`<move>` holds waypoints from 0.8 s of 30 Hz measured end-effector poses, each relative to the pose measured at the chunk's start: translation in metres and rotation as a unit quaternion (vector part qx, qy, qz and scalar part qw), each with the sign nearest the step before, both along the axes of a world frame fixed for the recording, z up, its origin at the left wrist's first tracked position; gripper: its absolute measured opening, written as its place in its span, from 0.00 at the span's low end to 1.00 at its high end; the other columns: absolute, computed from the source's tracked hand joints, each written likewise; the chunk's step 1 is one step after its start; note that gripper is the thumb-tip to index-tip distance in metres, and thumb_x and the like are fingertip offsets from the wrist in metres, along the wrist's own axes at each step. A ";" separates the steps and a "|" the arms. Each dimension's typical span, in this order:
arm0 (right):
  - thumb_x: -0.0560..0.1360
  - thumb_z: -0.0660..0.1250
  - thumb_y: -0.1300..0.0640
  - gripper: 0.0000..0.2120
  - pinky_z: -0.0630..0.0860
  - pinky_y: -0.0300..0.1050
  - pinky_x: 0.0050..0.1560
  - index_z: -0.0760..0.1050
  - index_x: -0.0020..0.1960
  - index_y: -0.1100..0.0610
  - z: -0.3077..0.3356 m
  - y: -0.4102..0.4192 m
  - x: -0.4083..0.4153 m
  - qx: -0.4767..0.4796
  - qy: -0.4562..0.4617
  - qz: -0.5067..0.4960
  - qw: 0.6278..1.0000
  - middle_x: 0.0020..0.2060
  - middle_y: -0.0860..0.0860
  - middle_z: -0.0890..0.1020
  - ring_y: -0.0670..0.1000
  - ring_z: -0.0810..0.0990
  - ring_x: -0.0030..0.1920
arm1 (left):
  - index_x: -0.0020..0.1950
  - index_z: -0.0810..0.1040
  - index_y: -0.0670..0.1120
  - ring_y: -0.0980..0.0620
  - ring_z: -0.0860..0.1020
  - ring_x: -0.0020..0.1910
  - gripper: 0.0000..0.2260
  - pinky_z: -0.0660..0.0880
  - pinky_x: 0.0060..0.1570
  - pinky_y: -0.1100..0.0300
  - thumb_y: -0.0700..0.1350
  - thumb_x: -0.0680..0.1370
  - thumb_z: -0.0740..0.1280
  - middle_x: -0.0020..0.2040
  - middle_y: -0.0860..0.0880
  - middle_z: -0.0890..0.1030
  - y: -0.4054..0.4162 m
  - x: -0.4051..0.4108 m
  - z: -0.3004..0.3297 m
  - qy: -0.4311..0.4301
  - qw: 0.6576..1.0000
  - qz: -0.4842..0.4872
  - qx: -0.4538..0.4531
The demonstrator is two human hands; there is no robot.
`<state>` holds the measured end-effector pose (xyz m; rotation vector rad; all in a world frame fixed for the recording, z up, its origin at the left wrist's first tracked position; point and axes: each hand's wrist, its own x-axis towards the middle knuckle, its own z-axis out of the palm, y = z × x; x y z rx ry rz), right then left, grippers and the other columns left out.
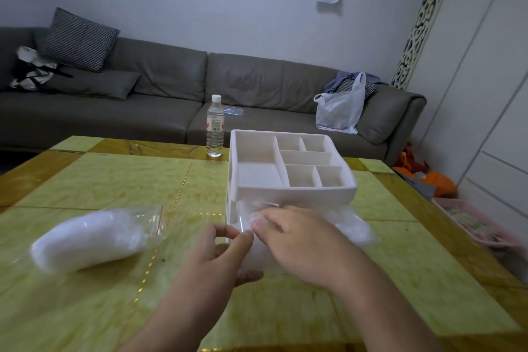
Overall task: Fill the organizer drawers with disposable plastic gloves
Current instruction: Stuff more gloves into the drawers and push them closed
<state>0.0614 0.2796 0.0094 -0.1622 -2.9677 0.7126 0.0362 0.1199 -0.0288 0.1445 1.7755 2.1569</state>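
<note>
Working at the organizer's (288,171) near face, both hands met over a clear glove (351,226) bunched against its drawer front. Left hand (220,251) had thumb and forefinger curled, pinching the film's edge just left of the organizer's base. Right hand (297,240) lay over the glove, fingers bent onto it; how firmly it held, could not tell, motion blur. Organizer's top tray sat bare, with several compartments. Left of the organizer lay a zip bag (91,237) packed with white gloves, on the table (114,180). Behind the organizer's left corner stood a bottle (215,126), upright, capped.
</note>
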 end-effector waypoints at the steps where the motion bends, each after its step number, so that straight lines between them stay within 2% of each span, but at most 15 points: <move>1: 0.85 0.57 0.38 0.21 0.70 0.46 0.75 0.73 0.75 0.40 0.004 0.003 0.007 -0.039 0.022 0.013 0.999 0.73 0.36 0.76 0.40 0.72 0.72 | 0.55 0.75 0.37 0.45 0.84 0.35 0.11 0.85 0.47 0.48 0.44 0.80 0.70 0.35 0.42 0.80 0.000 0.001 0.000 0.004 1.000 -0.003 0.000; 4: 0.83 0.65 0.41 0.16 0.70 0.30 0.67 0.80 0.69 0.40 0.010 0.017 0.031 -0.057 0.104 0.005 0.993 0.64 0.30 0.81 0.30 0.75 0.66 | 0.54 0.76 0.41 0.45 0.86 0.38 0.12 0.85 0.45 0.46 0.49 0.81 0.70 0.39 0.42 0.83 -0.003 -0.001 -0.001 0.024 0.999 -0.002 -0.036; 7: 0.77 0.71 0.43 0.15 0.72 0.28 0.61 0.83 0.62 0.42 0.010 0.038 0.054 -0.003 0.187 -0.013 0.982 0.56 0.31 0.82 0.34 0.78 0.62 | 0.53 0.75 0.49 0.54 0.84 0.41 0.13 0.85 0.43 0.46 0.57 0.79 0.68 0.49 0.47 0.84 -0.007 -0.005 -0.005 0.109 0.985 0.024 -0.128; 9: 0.74 0.73 0.45 0.16 0.70 0.28 0.60 0.80 0.61 0.43 0.004 0.052 0.061 0.005 0.218 -0.025 0.976 0.56 0.33 0.80 0.36 0.77 0.62 | 0.55 0.71 0.58 0.61 0.82 0.46 0.17 0.81 0.45 0.55 0.67 0.73 0.67 0.55 0.56 0.79 -0.012 -0.006 -0.008 0.219 0.953 0.048 -0.202; 11: 0.73 0.77 0.48 0.23 0.67 0.29 0.62 0.71 0.64 0.43 -0.006 0.070 0.063 -0.005 0.219 -0.057 0.974 0.61 0.34 0.72 0.38 0.71 0.64 | 0.60 0.65 0.62 0.66 0.76 0.57 0.24 0.76 0.51 0.63 0.71 0.71 0.66 0.62 0.61 0.72 -0.018 -0.006 -0.010 0.330 0.908 0.052 -0.253; 13: 0.70 0.82 0.48 0.39 0.65 0.36 0.70 0.62 0.72 0.44 -0.014 0.090 0.063 -0.071 0.167 -0.096 0.979 0.69 0.38 0.65 0.41 0.66 0.71 | 0.70 0.59 0.62 0.64 0.68 0.70 0.36 0.72 0.66 0.57 0.74 0.69 0.69 0.71 0.60 0.63 -0.020 -0.010 -0.014 0.411 0.868 0.028 -0.278; 15: 0.65 0.84 0.44 0.55 0.65 0.47 0.77 0.53 0.81 0.43 -0.020 0.101 0.060 -0.189 0.106 -0.103 0.971 0.77 0.37 0.62 0.41 0.62 0.77 | 0.78 0.50 0.62 0.59 0.61 0.78 0.50 0.68 0.74 0.49 0.76 0.65 0.71 0.77 0.60 0.56 -0.020 -0.019 -0.017 0.402 0.872 0.000 -0.279; 16: 0.63 0.84 0.44 0.57 0.68 0.49 0.76 0.53 0.83 0.41 -0.023 0.102 0.057 -0.257 0.089 -0.089 0.958 0.79 0.37 0.64 0.41 0.65 0.78 | 0.80 0.46 0.63 0.58 0.60 0.79 0.55 0.67 0.75 0.47 0.76 0.62 0.73 0.80 0.60 0.55 -0.019 -0.024 -0.018 0.364 0.893 -0.014 -0.266; 18: 0.65 0.85 0.50 0.49 0.77 0.50 0.68 0.64 0.79 0.42 -0.029 0.100 0.054 -0.376 0.089 -0.043 0.921 0.73 0.39 0.77 0.44 0.77 0.72 | 0.81 0.44 0.67 0.58 0.62 0.78 0.61 0.68 0.75 0.48 0.75 0.57 0.77 0.81 0.59 0.59 -0.017 -0.036 -0.018 0.280 0.935 -0.048 -0.213; 19: 0.68 0.85 0.53 0.43 0.80 0.50 0.65 0.68 0.76 0.42 -0.031 0.098 0.052 -0.403 0.099 -0.031 0.909 0.68 0.40 0.82 0.46 0.81 0.68 | 0.81 0.46 0.68 0.58 0.65 0.77 0.62 0.69 0.74 0.50 0.73 0.57 0.79 0.80 0.62 0.62 -0.015 -0.041 -0.019 0.248 0.949 -0.070 -0.181; 20: 0.69 0.84 0.54 0.39 0.81 0.51 0.63 0.70 0.74 0.42 -0.032 0.095 0.051 -0.410 0.110 -0.030 0.905 0.65 0.41 0.84 0.47 0.83 0.65 | 0.81 0.48 0.68 0.59 0.69 0.75 0.60 0.70 0.73 0.52 0.70 0.58 0.81 0.78 0.65 0.65 -0.015 -0.044 -0.019 0.228 0.957 -0.090 -0.155; 22: 0.67 0.82 0.51 0.39 0.82 0.51 0.63 0.71 0.74 0.43 -0.035 0.095 0.047 -0.406 0.138 -0.050 0.902 0.63 0.40 0.84 0.46 0.84 0.63 | 0.79 0.58 0.68 0.65 0.74 0.69 0.48 0.72 0.71 0.54 0.63 0.65 0.81 0.70 0.70 0.73 -0.011 -0.049 -0.021 0.244 0.952 -0.119 -0.139; 24: 0.66 0.81 0.46 0.39 0.83 0.52 0.62 0.71 0.74 0.44 -0.036 0.095 0.043 -0.382 0.156 -0.076 0.908 0.62 0.40 0.84 0.45 0.84 0.62 | 0.75 0.64 0.69 0.69 0.76 0.65 0.40 0.75 0.67 0.57 0.60 0.68 0.80 0.66 0.71 0.76 -0.008 -0.049 -0.021 0.271 0.944 -0.112 -0.153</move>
